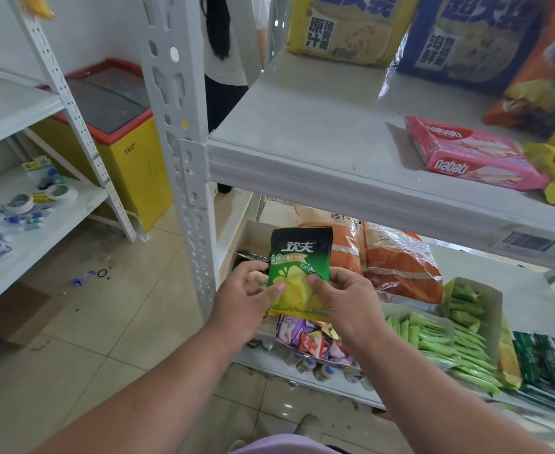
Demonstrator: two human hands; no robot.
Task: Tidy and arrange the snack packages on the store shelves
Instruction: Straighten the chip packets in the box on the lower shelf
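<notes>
Holding the green pouch (299, 273) upright in front of the lower shelf (528, 293), I have both hands on it — my left hand (246, 290) curls round its left edge with the thumb pressed across the front, and my right hand (338, 293) pinches the right edge the same way, thumb on the face, fingers hidden behind. Neither hand is loose; both are closed on the pouch, which hangs in the air just above the heap of small sweets (315, 339) and in front of the orange bags (397, 267).

My guess is that I am about to set it down somewhere neat, and the trouble lies in where. The corner below me is crowded: a dark packet (253, 257) lies just behind my left fingers, and the sweets spill toward the shelf's front lip. If I lower the pouch onto that pile it will likely tip, since the surface is uneven, or nudge loose sweets off the edge to the floor. The pouch looks slick and lightly filled, so a slack pinch could let it slide out as I shift my grip.

The upper shelf (302, 126) has bare room left of the pink wafers (469, 155), but its front edge sits close above my hands — lifting carelessly could knock the pouch against it.
</notes>
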